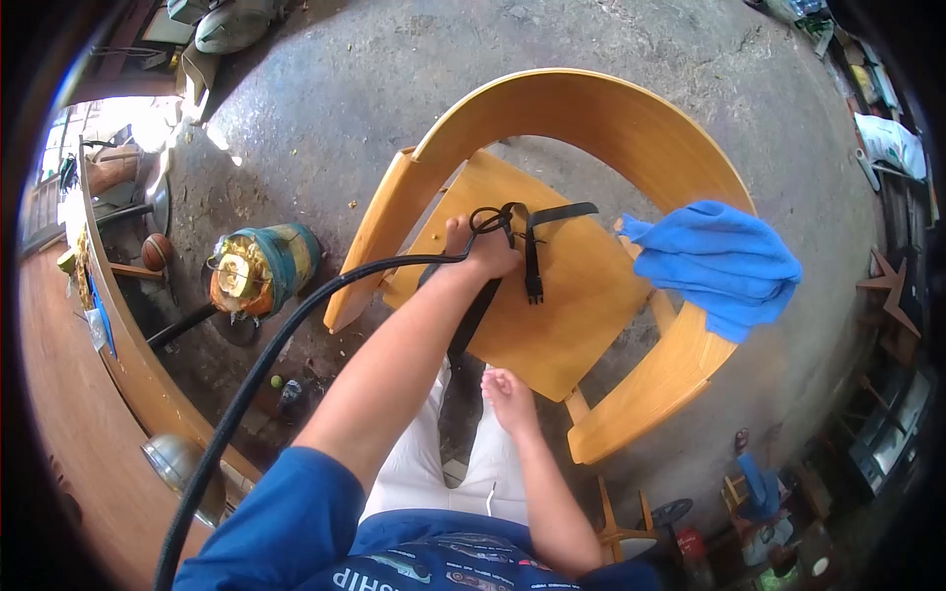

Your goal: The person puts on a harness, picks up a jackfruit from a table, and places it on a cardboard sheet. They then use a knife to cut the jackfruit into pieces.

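A curved-back wooden chair (pixel 581 98) stands in front of me, its light brown seat (pixel 581 315) turned at an angle. Over the seat, my left hand (pixel 483 248) is closed around a bundle of black straps (pixel 564 211). A black buckle (pixel 534 288) dangles from the bundle onto the seat. Up to that hand runs a thick black cable (pixel 286 335) from the lower left, ending in a thin loop. My right hand (pixel 509 399) is loosely curled and empty, by my thigh near the seat's front edge. A crumpled blue cloth (pixel 724 261) drapes over the chair's right arm.
Left of the chair, a teal bucket (pixel 296 258) holds scraps. A long wooden bench (pixel 99 394) lines the left side, with a metal lamp-like bowl (pixel 177 468) beside it. A basketball (pixel 157 252) lies beyond. Clutter and a wooden stool (pixel 621 537) stand at lower right.
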The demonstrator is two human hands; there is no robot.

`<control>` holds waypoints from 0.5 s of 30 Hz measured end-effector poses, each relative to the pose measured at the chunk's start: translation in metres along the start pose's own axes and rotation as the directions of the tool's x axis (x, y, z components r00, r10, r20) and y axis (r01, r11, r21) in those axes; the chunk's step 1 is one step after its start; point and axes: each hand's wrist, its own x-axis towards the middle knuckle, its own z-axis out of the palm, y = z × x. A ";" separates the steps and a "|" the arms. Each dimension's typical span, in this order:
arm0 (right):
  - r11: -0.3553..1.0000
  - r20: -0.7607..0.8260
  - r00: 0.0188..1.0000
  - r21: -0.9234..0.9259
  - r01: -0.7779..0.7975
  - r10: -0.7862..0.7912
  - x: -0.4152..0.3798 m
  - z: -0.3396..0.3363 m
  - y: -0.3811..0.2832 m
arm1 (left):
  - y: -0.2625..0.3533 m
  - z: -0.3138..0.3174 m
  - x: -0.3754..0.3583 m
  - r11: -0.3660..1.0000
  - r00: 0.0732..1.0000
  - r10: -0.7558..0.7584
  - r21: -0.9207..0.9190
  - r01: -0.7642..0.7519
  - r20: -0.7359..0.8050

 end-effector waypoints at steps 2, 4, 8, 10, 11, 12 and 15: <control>0.987 -0.199 0.976 -0.148 0.061 -0.090 -0.006 0.017 -0.016 | -0.014 0.024 0.026 0.980 0.986 0.158 -0.115 -0.163 -0.057; 0.955 -0.264 0.926 -0.191 0.225 -0.271 0.017 0.043 -0.012 | -0.031 0.020 0.007 0.970 0.989 0.108 -0.209 -0.128 -0.106; 0.765 -0.369 0.672 -0.362 0.532 -0.642 0.073 0.032 -0.024 | -0.032 0.023 -0.012 0.860 0.958 0.190 -0.435 -0.268 -0.214; 0.734 -0.340 0.651 -0.274 0.622 -0.678 0.079 0.031 -0.039 | -0.035 0.030 -0.024 0.870 0.938 0.179 -0.399 -0.291 -0.296; 0.735 -0.344 0.651 -0.263 0.625 -0.676 0.076 0.030 -0.042 | -0.037 0.031 -0.031 0.875 0.940 0.180 -0.390 -0.288 -0.291; 0.797 -0.317 0.732 -0.281 0.535 -0.603 0.075 0.027 -0.042 | -0.039 0.028 -0.039 0.858 0.938 0.187 -0.416 -0.301 -0.293; 0.817 -0.319 0.764 -0.366 0.446 -0.560 0.063 0.028 -0.041 | -0.047 0.029 -0.053 0.835 0.928 0.168 -0.453 -0.313 -0.331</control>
